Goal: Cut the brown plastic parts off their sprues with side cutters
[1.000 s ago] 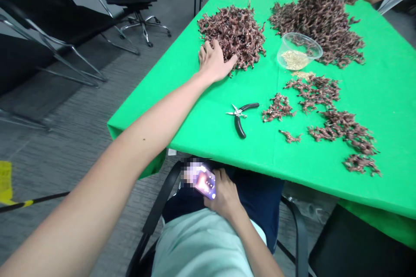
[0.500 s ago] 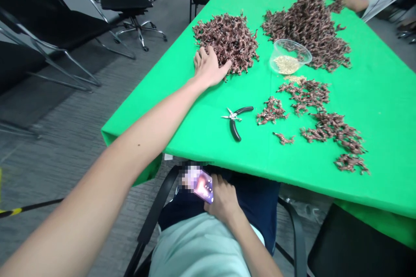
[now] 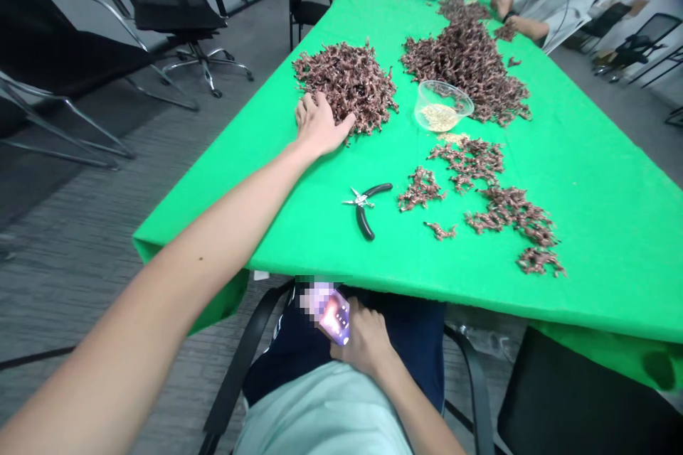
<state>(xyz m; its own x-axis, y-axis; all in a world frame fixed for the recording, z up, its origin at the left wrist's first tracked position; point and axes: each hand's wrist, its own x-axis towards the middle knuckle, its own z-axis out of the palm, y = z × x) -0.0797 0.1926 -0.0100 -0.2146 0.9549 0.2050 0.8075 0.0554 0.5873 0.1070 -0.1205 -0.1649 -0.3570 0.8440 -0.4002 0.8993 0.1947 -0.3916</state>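
Note:
My left hand (image 3: pixel 319 126) reaches out over the green table (image 3: pixel 299 178) and rests, fingers spread flat, against the near edge of a heap of small brown pieces (image 3: pixel 349 82). My right hand (image 3: pixel 363 338) is in my lap below the table edge, closed around a phone (image 3: pixel 331 314) with a lit screen. Black-handled pliers (image 3: pixel 366 202) lie on the cloth between my hands, touched by neither.
A clear plastic bowl (image 3: pixel 442 105) of pale bits stands beside a larger brown heap (image 3: pixel 464 64). Smaller brown clusters (image 3: pixel 491 199) lie scattered on the right. Another person's arm (image 3: pixel 520 18) rests at the far end. Office chairs (image 3: pixel 171 0) stand on the left.
The view has tilted up and right, showing more of the table's far end. My left hand stays on the heap and my right keeps the phone.

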